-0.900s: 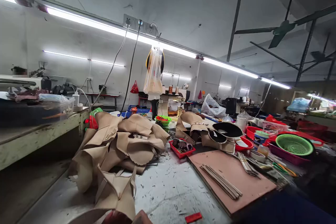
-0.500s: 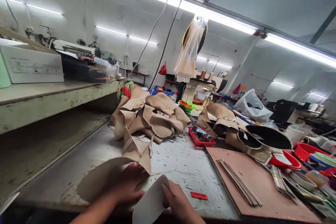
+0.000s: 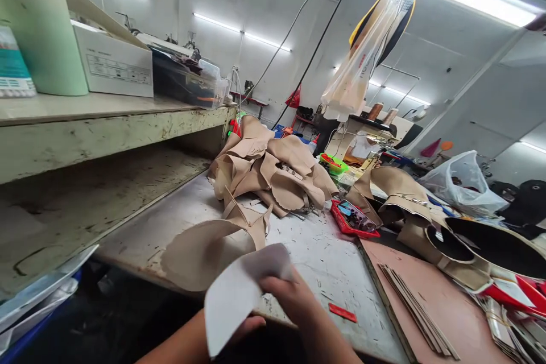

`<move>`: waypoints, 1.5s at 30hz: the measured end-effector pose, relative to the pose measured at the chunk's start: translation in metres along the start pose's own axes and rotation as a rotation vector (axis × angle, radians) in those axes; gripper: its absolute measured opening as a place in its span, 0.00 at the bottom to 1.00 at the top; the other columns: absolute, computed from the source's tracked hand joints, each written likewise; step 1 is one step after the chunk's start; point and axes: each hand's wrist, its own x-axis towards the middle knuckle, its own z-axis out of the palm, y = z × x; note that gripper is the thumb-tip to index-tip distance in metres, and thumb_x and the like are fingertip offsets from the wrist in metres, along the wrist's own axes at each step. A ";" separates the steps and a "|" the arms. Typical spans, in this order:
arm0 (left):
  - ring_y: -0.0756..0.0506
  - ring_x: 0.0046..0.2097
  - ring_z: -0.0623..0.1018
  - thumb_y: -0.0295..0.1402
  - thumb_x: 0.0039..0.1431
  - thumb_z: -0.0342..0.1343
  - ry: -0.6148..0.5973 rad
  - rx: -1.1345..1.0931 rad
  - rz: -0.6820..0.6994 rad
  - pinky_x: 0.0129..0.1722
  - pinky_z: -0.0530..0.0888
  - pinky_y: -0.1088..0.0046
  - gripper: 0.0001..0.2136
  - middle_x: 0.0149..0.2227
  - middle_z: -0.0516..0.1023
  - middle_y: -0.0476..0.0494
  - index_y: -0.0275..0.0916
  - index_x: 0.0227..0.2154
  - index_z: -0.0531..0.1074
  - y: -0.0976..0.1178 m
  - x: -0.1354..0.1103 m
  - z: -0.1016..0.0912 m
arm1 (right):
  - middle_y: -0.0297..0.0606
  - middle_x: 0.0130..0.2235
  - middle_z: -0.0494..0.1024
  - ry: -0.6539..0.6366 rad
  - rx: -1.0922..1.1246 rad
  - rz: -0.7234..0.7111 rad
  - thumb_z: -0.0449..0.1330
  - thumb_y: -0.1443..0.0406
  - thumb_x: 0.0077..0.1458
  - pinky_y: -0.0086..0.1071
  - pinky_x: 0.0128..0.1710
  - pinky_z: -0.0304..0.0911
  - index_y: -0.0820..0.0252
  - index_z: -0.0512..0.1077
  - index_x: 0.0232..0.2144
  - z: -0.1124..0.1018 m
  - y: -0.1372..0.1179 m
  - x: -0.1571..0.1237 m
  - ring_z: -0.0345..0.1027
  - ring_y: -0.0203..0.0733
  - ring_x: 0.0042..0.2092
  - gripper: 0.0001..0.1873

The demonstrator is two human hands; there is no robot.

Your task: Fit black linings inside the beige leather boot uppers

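Observation:
My right hand is closed on a pale, flexible sheet, thumb on its near face. The sheet curves at the top and hangs down over the table's front edge. My left hand is behind the lower part of this sheet, its fingers mostly hidden. I cannot tell whether it grips the sheet. Just beyond both hands, a beige leather-like piece with a scalloped edge lies on the metal-topped table. Behind it is a heap of similar beige pieces, some with metal fittings.
A red strip lies to the right. Thin strips rest on a pinkish board. Farther back are a red tray and more beige pieces. A raised shelf bounds the left side.
My left hand has come off the beige piece and back towards me, behind the pale sheet. My right hand has raised the sheet slightly. The view has swung left.

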 end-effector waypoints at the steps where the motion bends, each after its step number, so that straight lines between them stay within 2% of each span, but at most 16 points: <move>1: 0.33 0.51 0.71 0.41 0.48 0.58 -0.024 -0.002 -0.037 0.51 0.68 0.59 0.26 0.51 0.73 0.40 0.41 0.52 0.67 0.003 -0.005 0.001 | 0.35 0.29 0.74 -0.102 -0.128 -0.075 0.53 0.69 0.38 0.30 0.33 0.65 0.62 0.71 0.32 0.017 -0.004 0.012 0.69 0.41 0.33 0.14; 3: 0.30 0.54 0.68 0.42 0.48 0.57 -0.063 0.002 -0.087 0.53 0.66 0.55 0.32 0.55 0.68 0.36 0.37 0.56 0.62 0.007 -0.010 -0.004 | 0.36 0.35 0.77 -0.130 -0.473 -0.218 0.52 0.73 0.40 0.30 0.38 0.65 0.60 0.71 0.39 0.044 -0.008 0.034 0.71 0.41 0.38 0.20; 5: 0.29 0.57 0.63 0.42 0.47 0.58 -0.079 0.002 -0.093 0.57 0.61 0.53 0.36 0.59 0.63 0.32 0.34 0.59 0.57 0.006 -0.012 -0.012 | 0.39 0.40 0.78 -0.079 -0.743 -0.266 0.54 0.74 0.41 0.32 0.43 0.64 0.59 0.70 0.44 0.053 -0.004 0.046 0.71 0.45 0.43 0.24; 7: 0.28 0.60 0.59 0.42 0.46 0.60 -0.095 -0.013 -0.081 0.59 0.56 0.52 0.38 0.61 0.58 0.29 0.31 0.59 0.56 0.000 -0.014 -0.020 | 0.46 0.43 0.77 -0.014 -0.869 -0.235 0.55 0.75 0.42 0.38 0.45 0.63 0.62 0.70 0.46 0.045 0.005 0.047 0.70 0.51 0.45 0.25; 10: 0.31 0.61 0.58 0.40 0.46 0.61 -0.068 -0.091 -0.043 0.59 0.57 0.53 0.37 0.61 0.58 0.30 0.32 0.59 0.57 -0.011 -0.020 -0.023 | 0.51 0.44 0.76 0.098 -0.954 -0.156 0.52 0.77 0.44 0.42 0.45 0.63 0.63 0.70 0.47 0.020 0.018 0.037 0.70 0.54 0.45 0.26; 14: 0.35 0.59 0.63 0.37 0.48 0.60 0.038 -0.203 0.009 0.56 0.63 0.54 0.35 0.59 0.62 0.35 0.41 0.59 0.54 -0.023 -0.025 -0.017 | 0.49 0.45 0.76 0.212 -1.005 -0.083 0.50 0.77 0.47 0.36 0.44 0.63 0.62 0.71 0.44 0.000 0.025 0.031 0.70 0.51 0.47 0.22; 17: 0.35 0.57 0.66 0.39 0.54 0.54 0.046 -0.210 -0.063 0.54 0.66 0.53 0.32 0.57 0.65 0.31 0.37 0.60 0.51 -0.026 -0.024 -0.013 | 0.48 0.42 0.77 0.247 -1.002 -0.057 0.50 0.76 0.49 0.33 0.43 0.64 0.65 0.72 0.41 -0.005 0.026 0.036 0.71 0.48 0.45 0.18; 19: 0.34 0.57 0.66 0.38 0.56 0.52 0.045 -0.187 -0.080 0.54 0.66 0.53 0.30 0.57 0.65 0.29 0.33 0.60 0.52 -0.026 -0.022 -0.012 | 0.45 0.40 0.78 0.241 -0.996 -0.047 0.52 0.75 0.48 0.30 0.41 0.64 0.64 0.72 0.40 -0.008 0.025 0.040 0.72 0.45 0.44 0.17; 24: 0.33 0.59 0.63 0.34 0.55 0.52 0.048 -0.155 -0.078 0.55 0.64 0.52 0.28 0.57 0.64 0.27 0.30 0.58 0.56 -0.026 -0.019 -0.011 | 0.43 0.31 0.78 0.226 -1.026 -0.015 0.55 0.73 0.48 0.30 0.34 0.64 0.67 0.73 0.37 -0.013 0.024 0.042 0.72 0.45 0.35 0.13; 28: 0.33 0.60 0.62 0.31 0.52 0.53 0.053 -0.122 -0.090 0.56 0.63 0.52 0.29 0.57 0.64 0.28 0.31 0.57 0.57 -0.024 -0.017 -0.011 | 0.46 0.37 0.78 0.220 -1.056 -0.036 0.53 0.75 0.48 0.30 0.37 0.63 0.65 0.73 0.41 -0.010 0.024 0.039 0.72 0.46 0.39 0.17; 35: 0.31 0.62 0.57 0.32 0.54 0.53 0.026 -0.052 -0.123 0.58 0.60 0.52 0.30 0.59 0.58 0.21 0.22 0.58 0.56 -0.013 -0.013 -0.016 | 0.46 0.41 0.78 0.187 -1.113 -0.013 0.53 0.81 0.42 0.29 0.38 0.63 0.62 0.71 0.46 -0.001 0.020 0.036 0.71 0.47 0.43 0.27; 45: 0.31 0.62 0.57 0.35 0.55 0.51 0.016 -0.007 -0.130 0.58 0.61 0.54 0.29 0.59 0.58 0.21 0.21 0.57 0.56 -0.010 -0.009 -0.020 | 0.47 0.40 0.78 0.192 -1.162 0.036 0.54 0.79 0.44 0.32 0.36 0.63 0.61 0.72 0.46 0.004 0.014 0.035 0.72 0.50 0.42 0.25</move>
